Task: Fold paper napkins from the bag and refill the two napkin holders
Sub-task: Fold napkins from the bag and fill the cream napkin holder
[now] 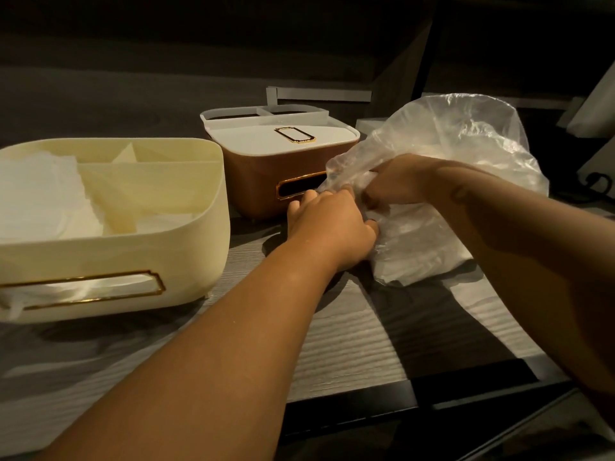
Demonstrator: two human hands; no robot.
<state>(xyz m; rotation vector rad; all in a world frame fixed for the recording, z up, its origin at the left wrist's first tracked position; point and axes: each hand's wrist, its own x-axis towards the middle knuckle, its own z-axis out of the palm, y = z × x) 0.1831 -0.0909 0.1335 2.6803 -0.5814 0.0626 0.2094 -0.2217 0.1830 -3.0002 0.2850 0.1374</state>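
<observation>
Gripping bag (466, 154); both hands (332, 224) curled.

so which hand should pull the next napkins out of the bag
The right hand, probably: it is already pushed into the mouth of the plastic bag. The left hand grips the bag's near edge from outside, so it is better placed to hold it steady.

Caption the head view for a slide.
Both hands, left and right, grip the plastic bag beside the cream holder and brown holder.
</observation>
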